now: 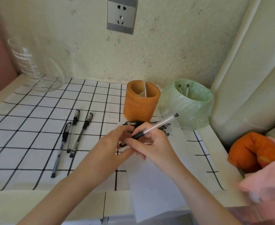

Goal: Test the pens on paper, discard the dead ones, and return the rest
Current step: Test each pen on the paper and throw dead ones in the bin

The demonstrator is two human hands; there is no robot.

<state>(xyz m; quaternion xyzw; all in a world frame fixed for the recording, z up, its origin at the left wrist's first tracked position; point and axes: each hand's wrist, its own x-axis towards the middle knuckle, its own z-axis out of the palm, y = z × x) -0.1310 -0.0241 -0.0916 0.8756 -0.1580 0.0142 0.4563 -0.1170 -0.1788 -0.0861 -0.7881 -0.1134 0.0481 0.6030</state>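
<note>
Over the paper [157, 184] on the counter [11, 200], a clear pen [159, 125] is gripped in the right hand [153, 143]; the left hand [114, 143] is curled at its tip, grasp not discernible.

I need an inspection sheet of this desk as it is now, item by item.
Surface: checked cloth with paper on it.
Job's things: one pen held; three pens on the cloth; a pile of pens by the holder; two pens in the bin.
Clutter: glass jug, orange cushion.
Hands: right hand grips the pen; left hand at its lower end, hold unclear.
Cables: nothing seen.
Surroundings: wall socket.
</note>
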